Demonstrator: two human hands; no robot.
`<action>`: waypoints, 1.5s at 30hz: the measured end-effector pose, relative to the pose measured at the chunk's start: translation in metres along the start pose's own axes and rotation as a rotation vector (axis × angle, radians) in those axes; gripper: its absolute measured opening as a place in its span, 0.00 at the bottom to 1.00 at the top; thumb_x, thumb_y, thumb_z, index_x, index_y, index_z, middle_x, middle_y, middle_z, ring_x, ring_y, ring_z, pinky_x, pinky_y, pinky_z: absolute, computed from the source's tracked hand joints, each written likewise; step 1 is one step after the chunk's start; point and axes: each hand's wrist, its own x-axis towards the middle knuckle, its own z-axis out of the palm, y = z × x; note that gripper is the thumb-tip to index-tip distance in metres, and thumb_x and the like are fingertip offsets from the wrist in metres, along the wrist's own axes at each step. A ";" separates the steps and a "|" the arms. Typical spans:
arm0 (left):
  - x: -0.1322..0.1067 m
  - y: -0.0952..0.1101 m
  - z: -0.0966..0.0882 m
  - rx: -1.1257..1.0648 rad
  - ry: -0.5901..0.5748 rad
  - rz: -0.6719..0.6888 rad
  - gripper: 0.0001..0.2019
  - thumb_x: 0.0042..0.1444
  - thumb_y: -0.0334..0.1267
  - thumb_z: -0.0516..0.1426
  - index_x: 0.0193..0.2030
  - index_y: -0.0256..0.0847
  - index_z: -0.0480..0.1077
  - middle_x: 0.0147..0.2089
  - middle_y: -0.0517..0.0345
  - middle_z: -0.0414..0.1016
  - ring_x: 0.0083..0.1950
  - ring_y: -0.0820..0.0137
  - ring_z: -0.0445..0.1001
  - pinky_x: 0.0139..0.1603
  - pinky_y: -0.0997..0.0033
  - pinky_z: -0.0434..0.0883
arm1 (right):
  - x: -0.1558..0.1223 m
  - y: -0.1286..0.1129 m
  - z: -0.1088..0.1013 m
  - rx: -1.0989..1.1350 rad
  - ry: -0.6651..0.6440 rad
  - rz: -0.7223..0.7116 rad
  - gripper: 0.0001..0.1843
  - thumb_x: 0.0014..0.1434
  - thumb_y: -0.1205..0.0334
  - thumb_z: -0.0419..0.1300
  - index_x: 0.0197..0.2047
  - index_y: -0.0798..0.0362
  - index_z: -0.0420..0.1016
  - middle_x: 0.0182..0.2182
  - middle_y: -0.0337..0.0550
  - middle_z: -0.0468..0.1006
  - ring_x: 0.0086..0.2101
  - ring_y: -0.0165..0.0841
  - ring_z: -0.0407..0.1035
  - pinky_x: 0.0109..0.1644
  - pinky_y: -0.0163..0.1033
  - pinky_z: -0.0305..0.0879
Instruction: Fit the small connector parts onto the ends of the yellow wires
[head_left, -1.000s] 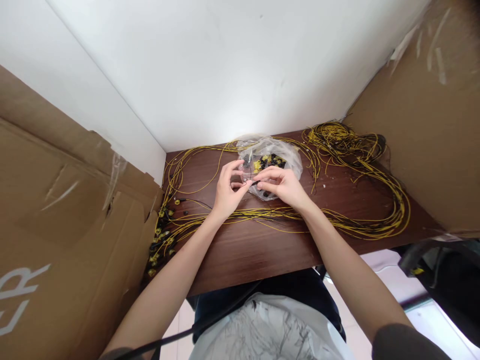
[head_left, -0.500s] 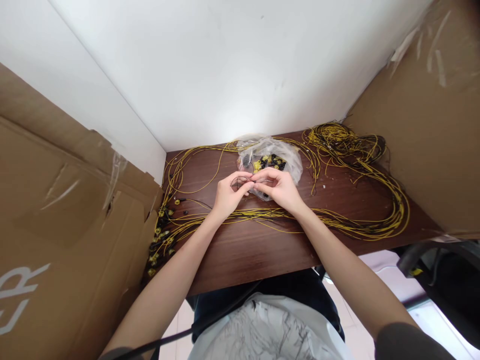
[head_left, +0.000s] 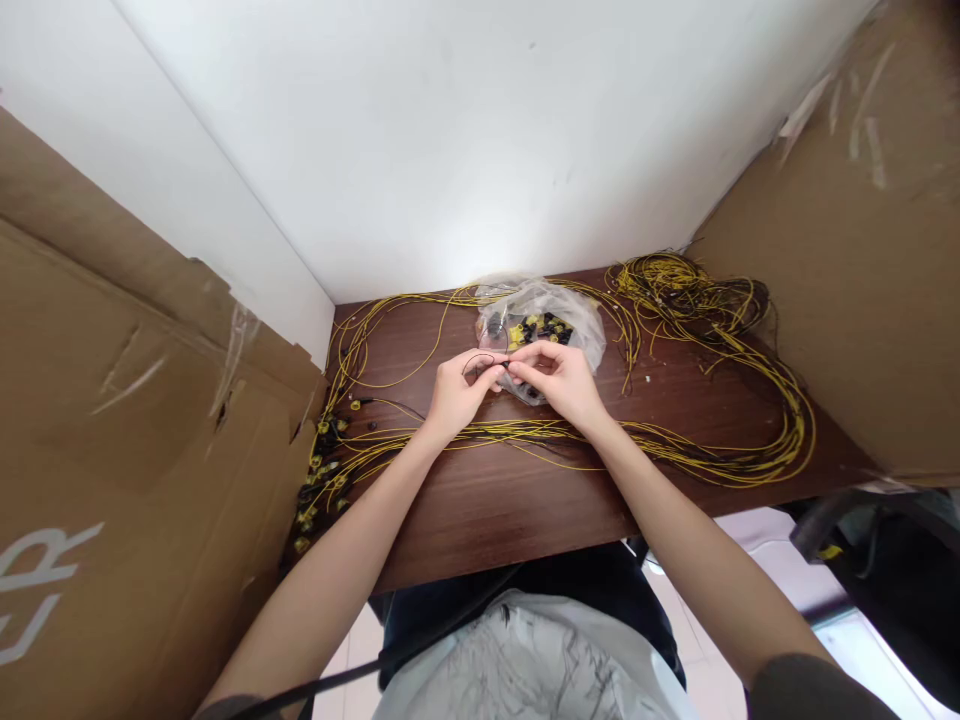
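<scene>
My left hand and my right hand meet fingertip to fingertip above a dark wooden table. Both are closed in a pinch on a thin black wire that loops up beside the left fingers. Just behind the hands lies a clear plastic bag holding small yellow and black connectors. A long bundle of yellow wires runs under my wrists across the table.
A tangled heap of yellow wires lies at the back right. Wire ends with yellow and black connectors pile at the left edge. Cardboard sheets wall in the left and the right. A white wall stands behind.
My hands have drawn together from slightly apart, and the fingertips now touch over the black wire. The view has shifted a little.
</scene>
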 end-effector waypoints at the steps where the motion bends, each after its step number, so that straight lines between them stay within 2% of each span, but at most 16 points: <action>1: 0.000 0.000 0.000 -0.003 0.001 0.000 0.09 0.50 0.35 0.60 0.37 0.33 0.74 0.34 0.55 0.76 0.26 0.76 0.73 0.30 0.75 0.73 | 0.000 0.000 0.000 -0.012 0.001 -0.002 0.14 0.47 0.55 0.66 0.32 0.56 0.75 0.26 0.43 0.77 0.27 0.31 0.71 0.35 0.38 0.70; 11: 0.001 -0.001 -0.001 -0.027 -0.001 0.007 0.08 0.51 0.35 0.59 0.37 0.35 0.74 0.34 0.55 0.76 0.30 0.74 0.72 0.30 0.75 0.73 | 0.003 0.000 -0.001 0.096 0.006 0.042 0.14 0.43 0.56 0.68 0.31 0.55 0.74 0.23 0.40 0.76 0.25 0.29 0.69 0.32 0.37 0.68; 17: 0.001 -0.001 -0.003 0.020 0.016 0.063 0.08 0.50 0.36 0.60 0.36 0.36 0.74 0.37 0.54 0.73 0.34 0.73 0.72 0.30 0.76 0.71 | 0.003 -0.003 -0.001 0.101 0.011 0.063 0.14 0.43 0.56 0.68 0.31 0.55 0.74 0.24 0.39 0.75 0.25 0.28 0.69 0.32 0.36 0.68; 26: 0.002 -0.002 -0.003 -0.002 0.029 0.005 0.08 0.50 0.35 0.60 0.37 0.35 0.74 0.34 0.55 0.75 0.30 0.75 0.71 0.31 0.75 0.72 | 0.003 -0.001 -0.001 0.054 -0.004 0.042 0.13 0.44 0.59 0.67 0.33 0.55 0.76 0.29 0.42 0.78 0.31 0.30 0.71 0.39 0.38 0.68; 34: 0.002 0.001 -0.002 -0.074 0.009 0.011 0.07 0.49 0.33 0.60 0.36 0.35 0.74 0.36 0.54 0.75 0.34 0.72 0.73 0.36 0.71 0.74 | 0.004 0.001 -0.002 -0.024 -0.048 0.082 0.16 0.51 0.51 0.61 0.33 0.57 0.77 0.25 0.42 0.75 0.23 0.27 0.64 0.26 0.33 0.62; 45: 0.003 -0.003 -0.006 0.013 -0.024 0.105 0.05 0.51 0.31 0.59 0.35 0.38 0.75 0.38 0.54 0.72 0.41 0.70 0.72 0.39 0.72 0.72 | 0.003 -0.004 -0.002 0.110 -0.034 0.138 0.15 0.43 0.57 0.67 0.34 0.55 0.77 0.29 0.42 0.78 0.28 0.28 0.68 0.31 0.34 0.64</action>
